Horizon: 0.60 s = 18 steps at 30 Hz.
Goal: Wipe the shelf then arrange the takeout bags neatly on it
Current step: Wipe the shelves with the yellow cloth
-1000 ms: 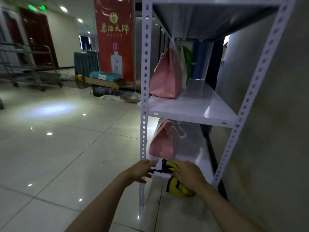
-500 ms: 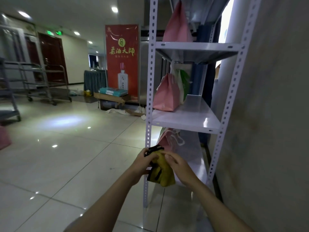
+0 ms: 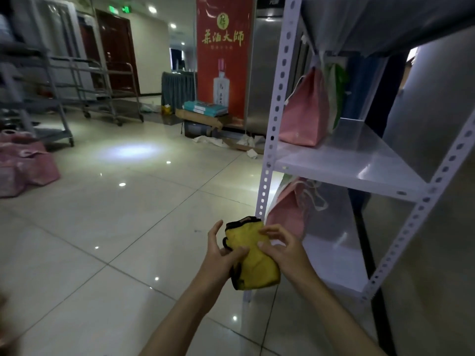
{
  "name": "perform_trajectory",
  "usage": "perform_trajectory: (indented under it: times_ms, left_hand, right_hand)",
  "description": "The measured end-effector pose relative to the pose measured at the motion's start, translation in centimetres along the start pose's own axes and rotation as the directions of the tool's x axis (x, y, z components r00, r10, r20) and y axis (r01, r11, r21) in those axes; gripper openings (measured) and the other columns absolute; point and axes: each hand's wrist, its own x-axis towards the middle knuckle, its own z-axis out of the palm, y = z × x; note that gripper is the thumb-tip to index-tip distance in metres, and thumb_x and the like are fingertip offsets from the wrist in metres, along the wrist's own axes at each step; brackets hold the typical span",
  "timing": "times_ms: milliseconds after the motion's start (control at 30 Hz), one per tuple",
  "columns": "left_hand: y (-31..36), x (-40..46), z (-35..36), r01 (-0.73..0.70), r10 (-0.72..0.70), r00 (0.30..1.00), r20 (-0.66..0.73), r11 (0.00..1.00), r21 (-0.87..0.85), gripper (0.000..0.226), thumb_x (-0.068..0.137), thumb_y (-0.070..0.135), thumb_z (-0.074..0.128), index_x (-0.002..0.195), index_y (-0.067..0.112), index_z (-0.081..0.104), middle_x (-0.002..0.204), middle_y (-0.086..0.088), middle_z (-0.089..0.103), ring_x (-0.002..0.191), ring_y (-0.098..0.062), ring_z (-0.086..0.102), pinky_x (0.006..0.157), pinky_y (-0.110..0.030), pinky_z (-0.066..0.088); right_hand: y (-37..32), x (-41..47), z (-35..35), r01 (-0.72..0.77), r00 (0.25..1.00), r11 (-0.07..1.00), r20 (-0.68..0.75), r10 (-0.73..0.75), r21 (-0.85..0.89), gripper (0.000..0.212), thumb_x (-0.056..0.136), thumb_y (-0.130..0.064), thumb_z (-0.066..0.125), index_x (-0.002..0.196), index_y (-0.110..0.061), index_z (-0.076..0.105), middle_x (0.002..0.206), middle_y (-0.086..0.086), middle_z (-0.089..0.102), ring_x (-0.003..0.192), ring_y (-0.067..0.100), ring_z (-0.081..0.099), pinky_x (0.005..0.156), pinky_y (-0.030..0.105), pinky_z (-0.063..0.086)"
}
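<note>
Both hands hold a folded yellow cloth [image 3: 253, 255] with black trim in front of the white metal shelf [image 3: 354, 160]: the left hand [image 3: 221, 255] grips its left edge, and the right hand [image 3: 282, 249] pinches its right side. A pink takeout bag [image 3: 304, 111] stands at the middle shelf's back left corner, another pink bag [image 3: 289, 209] on the lower shelf's left side, and more pink bags [image 3: 23, 165] sit on the tiled floor [image 3: 115, 227] far left.

Two hands — the left hand [image 3: 221, 255] and the right hand [image 3: 284, 249] — and one yellow cloth [image 3: 253, 255]. One white shelf rack [image 3: 276, 104] with three shelf boards visible. Two pink bags on the rack — upper pink bag [image 3: 304, 116], lower pink bag [image 3: 289, 211] — and one green-and-white bag [image 3: 336, 91]. One red banner [image 3: 223, 55].
</note>
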Motion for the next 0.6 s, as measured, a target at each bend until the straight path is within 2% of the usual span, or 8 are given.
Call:
perform_trajectory:
  times_ms: [67,167,233,333,467,533,600]
  left_hand:
    - [-1.6,1.1,-0.9,-0.021,0.023,0.999,-0.040,0.998,0.053,0.062,0.093,0.014,0.072,0.131,0.054,0.044,0.104,0.001,0.076,0.097,-0.022,0.074,0.083,-0.043,0.063]
    - [-2.8,3.8,-1.5,-0.140,0.179,0.977,-0.116,0.950,0.280,0.043,0.097,0.013,0.063,0.119,0.049,0.056,0.114,0.018,0.066,0.101,-0.012,0.068,0.079,-0.032,0.062]
    - [-2.7,5.6,-1.9,-0.172,0.222,0.964,-0.143,0.939,0.298,0.035,0.099,0.018,0.061,0.119,0.047,0.057,0.116,0.021,0.063,0.099,-0.010,0.067,0.076,-0.034,0.062]
    - [-2.1,8.0,-3.2,-0.130,0.164,0.970,-0.181,0.974,0.187,0.035,0.096,0.022,0.067,0.123,0.042,0.056,0.117,0.019,0.062,0.096,-0.010,0.069,0.064,-0.029,0.059]
    - [-0.2,8.5,-4.4,-0.046,0.082,0.979,-0.187,0.980,0.192,0.038,0.093,0.025,0.071,0.125,0.040,0.057,0.121,0.023,0.059,0.103,-0.011,0.067,0.067,-0.031,0.059]
    - [2.0,8.3,-5.2,0.011,0.025,0.977,-0.210,0.986,0.167,0.039,0.092,0.023,0.073,0.125,0.038,0.059,0.121,0.021,0.061,0.102,-0.012,0.068,0.067,-0.034,0.061]
    - [5.7,7.8,-5.6,0.051,-0.011,0.972,-0.235,0.985,0.164,0.039,0.092,0.021,0.074,0.124,0.037,0.061,0.118,0.019,0.063,0.100,-0.011,0.068,0.065,-0.033,0.060]
  right_hand:
    - [2.6,1.1,1.4,-0.002,1.000,0.999,0.008,0.002,-0.032,0.019,0.092,-0.007,0.073,0.106,-0.020,0.072,0.109,-0.008,0.072,0.094,0.015,0.072,0.069,0.023,0.058]
    - [4.8,3.9,3.8,-0.004,1.000,0.996,0.008,0.005,-0.095,0.023,0.093,-0.008,0.069,0.102,-0.029,0.073,0.101,-0.018,0.073,0.092,0.005,0.070,0.073,0.018,0.057]
    - [4.7,5.7,4.7,-0.011,1.000,0.999,0.025,0.012,-0.045,0.023,0.095,-0.010,0.068,0.107,-0.029,0.072,0.099,-0.020,0.073,0.090,0.006,0.070,0.072,0.022,0.059]
    - [4.5,7.6,4.7,-0.065,0.996,0.997,0.066,0.062,0.044,0.025,0.094,-0.013,0.071,0.116,-0.025,0.071,0.105,-0.015,0.074,0.095,0.013,0.073,0.077,0.035,0.063]
    - [3.5,8.2,5.7,-0.156,0.987,0.987,0.058,0.153,0.050,0.041,0.081,-0.028,0.075,0.122,-0.028,0.069,0.114,-0.008,0.073,0.099,0.016,0.073,0.075,0.033,0.061]
    - [1.9,8.4,6.8,-0.206,0.977,0.977,0.066,0.202,0.060,0.044,0.078,-0.028,0.079,0.120,-0.033,0.070,0.115,-0.008,0.073,0.101,0.015,0.072,0.075,0.033,0.061]
    - [-0.9,8.6,7.5,-0.237,0.969,0.970,0.079,0.233,0.053,0.043,0.080,-0.020,0.084,0.118,-0.035,0.071,0.114,-0.007,0.074,0.101,0.016,0.073,0.076,0.036,0.063]
